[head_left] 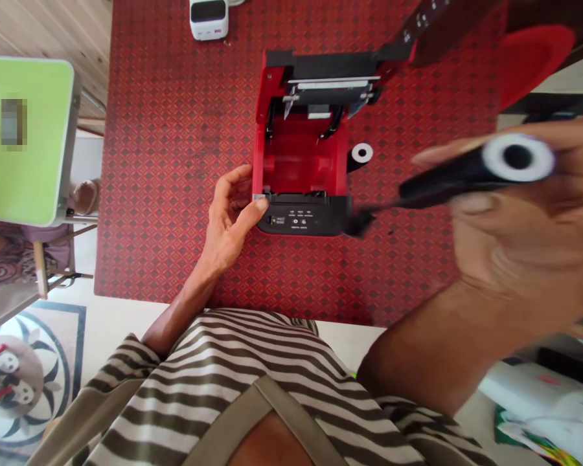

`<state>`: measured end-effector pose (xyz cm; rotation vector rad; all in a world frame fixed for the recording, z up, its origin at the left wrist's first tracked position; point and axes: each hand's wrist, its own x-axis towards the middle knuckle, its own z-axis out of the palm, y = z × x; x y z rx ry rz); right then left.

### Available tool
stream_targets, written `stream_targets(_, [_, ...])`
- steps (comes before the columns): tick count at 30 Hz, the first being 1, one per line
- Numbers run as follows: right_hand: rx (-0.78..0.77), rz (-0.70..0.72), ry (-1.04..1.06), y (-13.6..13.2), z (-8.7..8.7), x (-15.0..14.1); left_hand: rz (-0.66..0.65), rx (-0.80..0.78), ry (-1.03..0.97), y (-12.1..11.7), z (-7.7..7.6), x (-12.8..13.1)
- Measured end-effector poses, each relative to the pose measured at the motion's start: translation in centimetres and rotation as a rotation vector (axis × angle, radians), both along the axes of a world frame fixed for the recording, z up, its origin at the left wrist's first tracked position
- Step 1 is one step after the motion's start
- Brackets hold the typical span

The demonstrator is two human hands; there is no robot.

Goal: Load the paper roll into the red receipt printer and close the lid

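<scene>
A red and black receipt printer (306,207) sits on the table with its lid raised and its paper bay bare. My left hand (228,223) grips the printer's front left corner, thumb on top of the black panel and fingers against the side. Raised at the right, close to the camera, my right hand (519,239) is closed around a black-wrapped paper roll (442,178) whose white core end faces me. A dark, blurred strip (359,223) shows between that roll and the printer's front right corner. A second paper roll (362,154) stands just right of the printer.
The red patterned tabletop (175,194) lies under the printer. A small white device (208,19) is at the back edge. To the left is a green-topped table (24,188); a red rounded chair or stool (534,65) stands at the far right.
</scene>
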<state>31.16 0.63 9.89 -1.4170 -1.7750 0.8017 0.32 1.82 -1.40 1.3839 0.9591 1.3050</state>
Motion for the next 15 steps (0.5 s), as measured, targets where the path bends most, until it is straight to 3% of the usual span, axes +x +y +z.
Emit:
stream_targets(9, [-0.138,-0.152,0.26,-0.4,-8.4,1.5,0.016,-0.032,-0.007,0.5,-0.3,-0.6])
stream_targets(12, [-0.152,-0.151,0.244,-0.6,-9.5,1.6,0.018,-0.033,0.002,0.6,-0.3,-0.7])
stream_targets(15, [-0.162,-0.129,0.192,-0.8,-9.2,1.3,0.022,-0.043,0.009,0.5,0.0,-0.7])
